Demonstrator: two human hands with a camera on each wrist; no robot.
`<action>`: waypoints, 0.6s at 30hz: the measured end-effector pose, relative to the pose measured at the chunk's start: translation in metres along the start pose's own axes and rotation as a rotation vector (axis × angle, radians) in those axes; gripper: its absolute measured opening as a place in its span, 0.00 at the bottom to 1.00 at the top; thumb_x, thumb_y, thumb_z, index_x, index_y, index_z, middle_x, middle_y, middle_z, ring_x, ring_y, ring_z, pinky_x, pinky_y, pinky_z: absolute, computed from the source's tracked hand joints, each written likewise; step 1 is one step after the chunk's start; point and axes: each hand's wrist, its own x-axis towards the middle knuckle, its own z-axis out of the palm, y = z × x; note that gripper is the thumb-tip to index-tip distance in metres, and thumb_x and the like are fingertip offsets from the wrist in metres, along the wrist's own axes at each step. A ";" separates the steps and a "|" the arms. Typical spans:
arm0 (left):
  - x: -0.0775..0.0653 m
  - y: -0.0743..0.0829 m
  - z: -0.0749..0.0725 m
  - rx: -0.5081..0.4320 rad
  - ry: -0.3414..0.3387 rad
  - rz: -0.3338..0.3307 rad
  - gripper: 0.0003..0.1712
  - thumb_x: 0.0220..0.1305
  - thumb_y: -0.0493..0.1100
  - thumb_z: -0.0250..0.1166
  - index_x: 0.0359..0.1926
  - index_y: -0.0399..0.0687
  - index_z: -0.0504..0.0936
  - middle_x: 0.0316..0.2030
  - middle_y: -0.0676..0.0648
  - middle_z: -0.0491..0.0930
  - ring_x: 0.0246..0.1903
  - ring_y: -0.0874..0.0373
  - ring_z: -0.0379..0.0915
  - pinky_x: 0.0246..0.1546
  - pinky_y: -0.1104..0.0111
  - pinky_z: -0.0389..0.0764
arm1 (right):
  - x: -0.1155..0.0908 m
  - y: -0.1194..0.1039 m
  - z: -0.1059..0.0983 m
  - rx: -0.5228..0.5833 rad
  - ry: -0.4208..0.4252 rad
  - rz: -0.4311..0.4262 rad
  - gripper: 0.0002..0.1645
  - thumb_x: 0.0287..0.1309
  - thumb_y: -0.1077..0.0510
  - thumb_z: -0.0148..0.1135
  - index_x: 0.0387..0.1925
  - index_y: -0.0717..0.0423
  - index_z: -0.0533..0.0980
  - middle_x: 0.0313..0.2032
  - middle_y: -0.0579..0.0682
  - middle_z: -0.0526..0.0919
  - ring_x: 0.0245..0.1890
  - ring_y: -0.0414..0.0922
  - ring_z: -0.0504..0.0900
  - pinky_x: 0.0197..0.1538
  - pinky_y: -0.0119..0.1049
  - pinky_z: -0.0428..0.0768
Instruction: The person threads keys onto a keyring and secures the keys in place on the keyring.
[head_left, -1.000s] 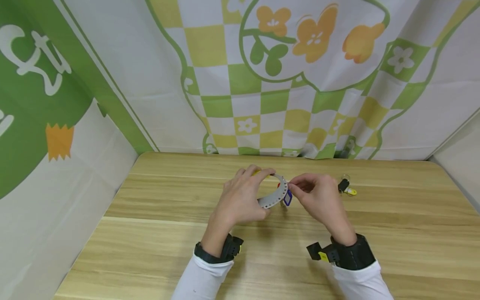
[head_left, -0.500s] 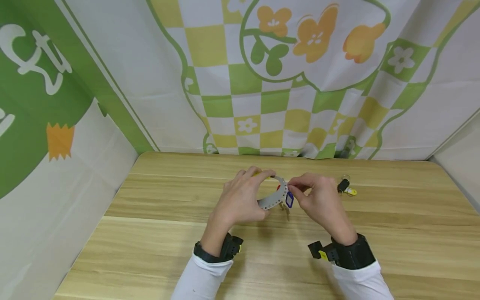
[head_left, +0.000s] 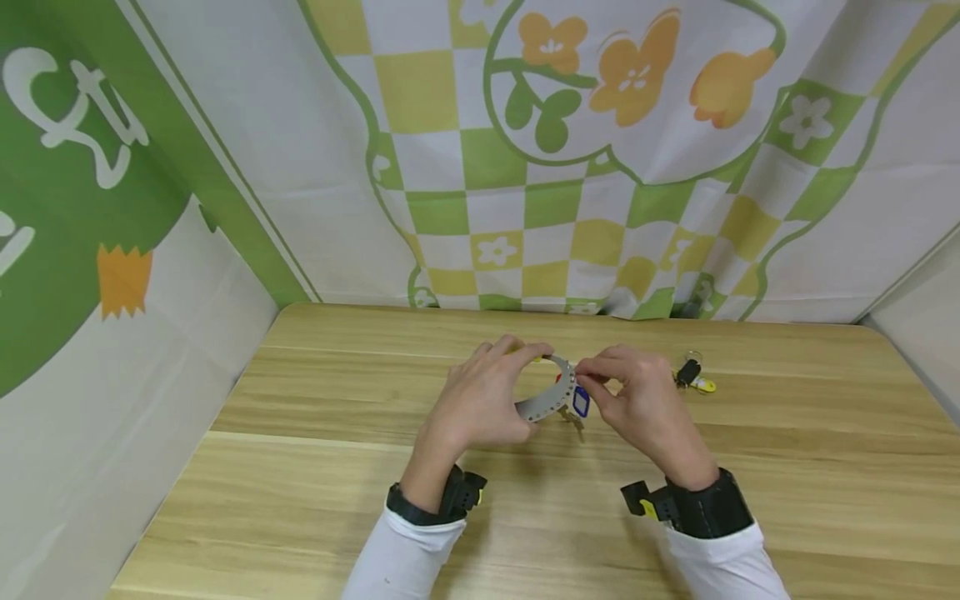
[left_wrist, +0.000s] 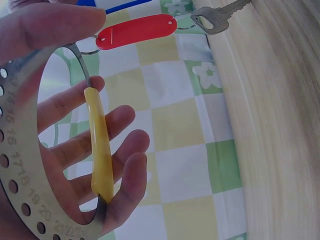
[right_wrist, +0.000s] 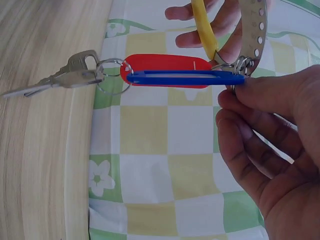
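In the head view my left hand [head_left: 483,400] grips a flat metal key ring [head_left: 540,405] with numbered holes along its edge. Its yellow handle [left_wrist: 100,145] lies against the curled fingers in the left wrist view. My right hand [head_left: 637,396] pinches with thumb and fingertip at the ring's right edge, by the small split rings [right_wrist: 242,65]. From there hang a blue key tag [right_wrist: 185,78] and a red key tag [right_wrist: 167,61]. Keys [right_wrist: 82,72] dangle from the tags' far ends. Whether the blue tag's split ring passes through a hole is hidden by my fingertips.
On the wooden table [head_left: 322,500], right of my right hand, lies a bunch with a black fob [head_left: 688,372] and a yellow tag [head_left: 705,385]. A checked curtain [head_left: 555,208] hangs behind the table's back edge.
The blue tag and keys have shifted slightly right and down. My right fingers stay pinched at the ring's edge, and my left hand barely moves.
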 end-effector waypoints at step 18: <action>0.001 0.003 0.003 0.022 0.055 0.000 0.51 0.40 0.48 0.79 0.70 0.65 0.72 0.62 0.48 0.73 0.56 0.47 0.70 0.44 0.47 0.75 | 0.000 -0.004 -0.003 0.085 -0.050 0.357 0.03 0.59 0.62 0.72 0.32 0.60 0.87 0.27 0.48 0.87 0.25 0.40 0.84 0.31 0.35 0.81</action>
